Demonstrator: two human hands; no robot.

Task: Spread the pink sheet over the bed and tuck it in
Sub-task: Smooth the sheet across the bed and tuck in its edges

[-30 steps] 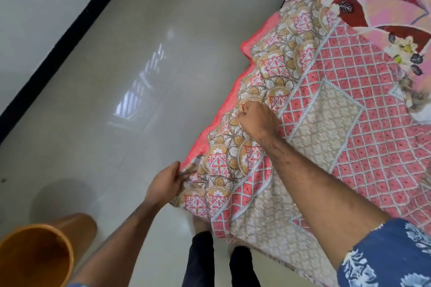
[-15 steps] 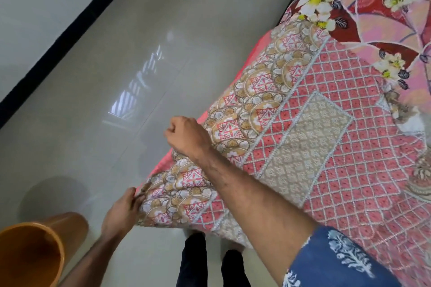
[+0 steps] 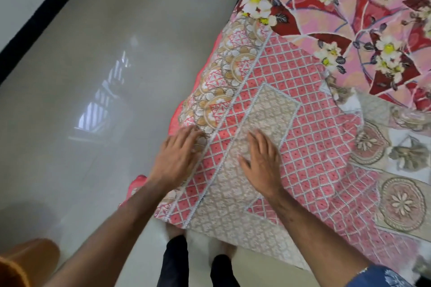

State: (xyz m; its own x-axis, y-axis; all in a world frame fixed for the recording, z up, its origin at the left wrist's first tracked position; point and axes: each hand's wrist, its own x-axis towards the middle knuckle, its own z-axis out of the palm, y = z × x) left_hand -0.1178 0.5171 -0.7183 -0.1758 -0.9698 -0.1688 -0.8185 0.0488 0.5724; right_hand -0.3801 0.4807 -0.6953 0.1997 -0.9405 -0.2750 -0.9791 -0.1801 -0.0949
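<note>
- Your left hand (image 3: pixel 177 158) lies flat on the pink sheet (image 3: pixel 310 123), fingers (image 3: pixel 191 131) straight and spread, nothing grasped (palm down, pressing the cloth).
- Those fingertips sit on the sheet's border w/ round medallions, right at the bed's (image 3: pixel 349 16) near edge; a coral-red hem hangs just beyond them toward the floor (image 3: pixel 116 30).
- Your right hand (image 3: pixel 263 161) is also flat & released, fingers (image 3: pixel 256 140) extended, thumb out to the side, touching the sheet.
- It rests on a beige patterned panel of the sheet; the pink lattice part runs between your two hands and on past the right fingers.
- The sheet covers the near corner of the bed, draping over the edge by your legs (image 3: pixel 175 263); a corner hangs down just under your left wrist.
- Further past the fingertips, a floral cover (image 3: pixel 361 18) (red, pink, white blossoms) shows on the bed, not under the pink sheet.
- To the right of your right hand the sheet has beige sections w/ round flower motifs.
- An orange bucket (image 3: pixel 25 261) stands on the floor well behind your left hand, near the elbow side.
- A blue printed sleeve (image 3: pixel 382 277) shows on your right arm.
</note>
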